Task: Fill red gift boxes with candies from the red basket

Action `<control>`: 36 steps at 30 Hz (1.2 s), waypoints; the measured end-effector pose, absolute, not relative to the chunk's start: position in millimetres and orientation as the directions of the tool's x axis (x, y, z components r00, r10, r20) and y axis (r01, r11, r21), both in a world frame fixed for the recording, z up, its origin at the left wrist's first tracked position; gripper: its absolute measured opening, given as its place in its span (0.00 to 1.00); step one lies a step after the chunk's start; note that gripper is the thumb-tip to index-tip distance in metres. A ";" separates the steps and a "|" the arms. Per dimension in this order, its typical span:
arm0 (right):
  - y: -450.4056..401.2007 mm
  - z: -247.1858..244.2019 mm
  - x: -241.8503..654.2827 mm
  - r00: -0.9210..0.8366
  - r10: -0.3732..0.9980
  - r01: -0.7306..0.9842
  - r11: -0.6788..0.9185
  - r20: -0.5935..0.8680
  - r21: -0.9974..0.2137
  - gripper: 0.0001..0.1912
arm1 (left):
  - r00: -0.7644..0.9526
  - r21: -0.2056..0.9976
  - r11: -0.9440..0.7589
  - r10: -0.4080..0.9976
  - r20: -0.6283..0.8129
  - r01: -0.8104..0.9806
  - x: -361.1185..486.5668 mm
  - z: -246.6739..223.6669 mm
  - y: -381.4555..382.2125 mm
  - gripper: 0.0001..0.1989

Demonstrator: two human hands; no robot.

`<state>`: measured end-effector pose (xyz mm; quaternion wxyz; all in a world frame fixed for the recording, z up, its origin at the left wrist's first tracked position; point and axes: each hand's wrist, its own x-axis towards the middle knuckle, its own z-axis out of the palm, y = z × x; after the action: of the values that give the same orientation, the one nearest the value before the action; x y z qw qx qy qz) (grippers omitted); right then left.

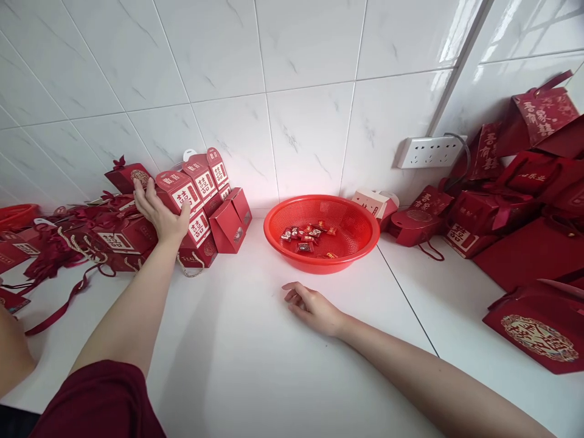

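My left hand reaches to the stack at the left, its fingers spread and its palm against a red candy box with a white double-happiness label. That box stands on top of another red box with a rope handle. Beside it are plain-sided red boxes leaning together. My right hand rests on the white counter, loosely curled with fingers apart and nothing visible in it. Just beyond it stands a red plastic basket with several wrapped candies on its bottom.
More red gift boxes with ribbons crowd the left side. A large pile of red boxes fills the right, with one box nearer me. A white power strip is on the tiled wall. Another person's arm shows at far left.
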<state>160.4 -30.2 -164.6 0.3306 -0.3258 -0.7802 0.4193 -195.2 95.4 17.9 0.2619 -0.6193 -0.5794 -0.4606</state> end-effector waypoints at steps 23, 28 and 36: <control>-27.1 -112.1 173.8 -0.630 0.708 0.246 0.572 0.320 -0.782 0.12 | 0.384 0.030 -0.660 0.473 0.793 0.751 -21.9 -17.3 55.4 0.19; -38.5 -5.5 254.9 -0.612 0.694 0.386 0.680 0.378 -0.623 0.11 | 0.674 0.127 -0.783 0.595 0.438 0.608 41.0 -42.5 56.2 0.18; -95.9 18.1 461.9 0.670 0.730 0.705 -0.568 0.136 -0.424 0.18 | 0.727 0.047 -0.789 0.586 0.357 0.613 44.7 -53.1 62.2 0.20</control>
<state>461.9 -95.9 18.1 0.2272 -0.8850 -0.4055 0.0271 44.7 62.2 -53.1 0.0372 -0.9286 -0.3228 -0.1794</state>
